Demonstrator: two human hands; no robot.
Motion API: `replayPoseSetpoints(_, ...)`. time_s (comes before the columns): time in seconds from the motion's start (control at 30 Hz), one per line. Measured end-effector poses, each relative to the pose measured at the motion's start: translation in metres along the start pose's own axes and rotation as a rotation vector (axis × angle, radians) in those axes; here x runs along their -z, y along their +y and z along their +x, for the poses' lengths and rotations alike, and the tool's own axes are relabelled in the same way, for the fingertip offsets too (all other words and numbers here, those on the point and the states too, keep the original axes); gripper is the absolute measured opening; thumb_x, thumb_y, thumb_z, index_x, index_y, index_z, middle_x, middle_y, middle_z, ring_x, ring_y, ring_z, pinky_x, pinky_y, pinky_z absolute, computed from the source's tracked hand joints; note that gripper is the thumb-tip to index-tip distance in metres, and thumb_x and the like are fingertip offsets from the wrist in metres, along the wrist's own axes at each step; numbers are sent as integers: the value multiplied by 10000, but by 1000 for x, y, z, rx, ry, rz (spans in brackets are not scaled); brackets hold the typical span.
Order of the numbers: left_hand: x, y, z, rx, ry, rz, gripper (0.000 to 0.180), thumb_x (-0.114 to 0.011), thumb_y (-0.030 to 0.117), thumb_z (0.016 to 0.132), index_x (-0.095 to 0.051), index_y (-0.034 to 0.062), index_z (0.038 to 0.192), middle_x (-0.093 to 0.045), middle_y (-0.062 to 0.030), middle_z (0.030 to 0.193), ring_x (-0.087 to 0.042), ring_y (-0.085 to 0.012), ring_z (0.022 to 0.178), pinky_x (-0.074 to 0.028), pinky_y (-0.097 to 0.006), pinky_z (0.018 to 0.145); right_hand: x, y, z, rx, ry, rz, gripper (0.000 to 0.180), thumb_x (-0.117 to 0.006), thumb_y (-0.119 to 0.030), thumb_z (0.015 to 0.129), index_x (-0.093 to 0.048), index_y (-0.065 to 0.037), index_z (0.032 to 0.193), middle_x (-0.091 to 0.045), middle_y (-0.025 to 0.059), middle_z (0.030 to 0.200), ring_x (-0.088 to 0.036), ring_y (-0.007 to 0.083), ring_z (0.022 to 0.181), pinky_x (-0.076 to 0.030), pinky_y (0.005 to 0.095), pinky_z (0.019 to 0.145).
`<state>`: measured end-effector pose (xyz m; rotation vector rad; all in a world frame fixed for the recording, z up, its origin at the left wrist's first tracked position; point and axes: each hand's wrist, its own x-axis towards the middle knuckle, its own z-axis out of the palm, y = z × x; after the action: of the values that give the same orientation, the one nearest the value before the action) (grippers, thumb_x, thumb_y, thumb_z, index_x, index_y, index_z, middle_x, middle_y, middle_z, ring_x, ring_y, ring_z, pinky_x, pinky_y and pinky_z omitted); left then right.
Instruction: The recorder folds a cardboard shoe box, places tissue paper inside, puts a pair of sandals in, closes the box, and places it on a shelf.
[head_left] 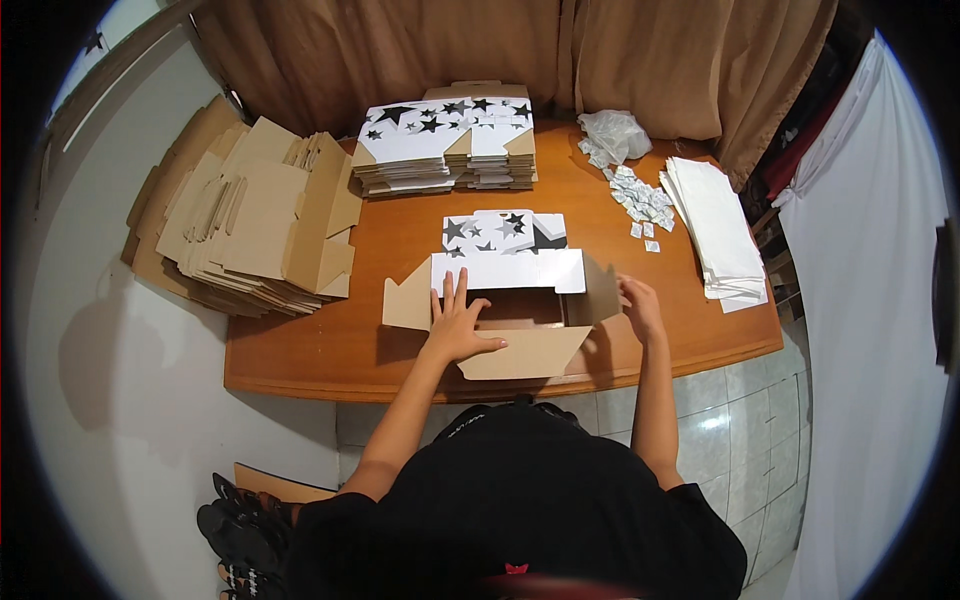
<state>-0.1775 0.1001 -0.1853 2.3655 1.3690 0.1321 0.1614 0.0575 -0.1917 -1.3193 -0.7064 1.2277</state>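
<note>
A half-folded cardboard box (508, 270) stands on the table before me, its top side open and its flaps sticking out. Its inside is plain brown; a white panel with black and grey stars (505, 232) shows at the far side. My left hand (458, 325) lies over the box's left edge, with fingers spread and the thumb pointing right over the opening. At the right, the bent fingers of my right hand (640, 303) hold the outer edge of the upright right flap (599, 292). Part of those fingertips is hard to make out. The near flap (525, 353) leans toward me.
Flat brown cardboard boxes (250, 215) are piled at the left. A stack of star-printed flat boxes (445, 135) lies at the back. Small white packets (640, 197) are scattered beside a clear plastic bag (615, 135). White paper sheets (712, 225) lie at the right edge.
</note>
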Motion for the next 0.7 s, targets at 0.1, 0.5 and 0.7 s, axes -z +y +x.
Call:
replayPoseSetpoints(0.1, 2, 4, 2, 25, 0, -22, 1047, -691, 670, 489, -439, 72, 1312, 60, -239, 1473, 143, -419, 1343, 68, -612, 1023, -31, 12, 11, 216, -64, -331, 232, -668, -210, 777, -616, -3, 868, -567, 141, 1066, -547, 208, 960, -435, 346, 840)
replayPoseSetpoints(0.5, -4, 0, 10, 55, 37, 11, 1195, -702, 707, 400, -395, 27, 1333, 93, -283, 1452, 164, -446, 1329, 82, -642, 994, -106, 26, 11, 422, 212, -1101, 791, -784, -161, 605, -365, -19, 1261, -398, 254, 1242, -486, 413, 1059, -445, 435, 856)
replayPoseSetpoints(0.7, 5, 3, 6, 44, 49, -28, 1055, -702, 671, 475, -447, 78, 1309, -4, -256, 1468, 92, -449, 1339, 61, -639, 1003, -109, 35, 15, 383, 200, -1231, 788, -773, -266, 603, -379, -34, 1246, -357, 282, 1277, -493, 434, 1014, -450, 488, 805)
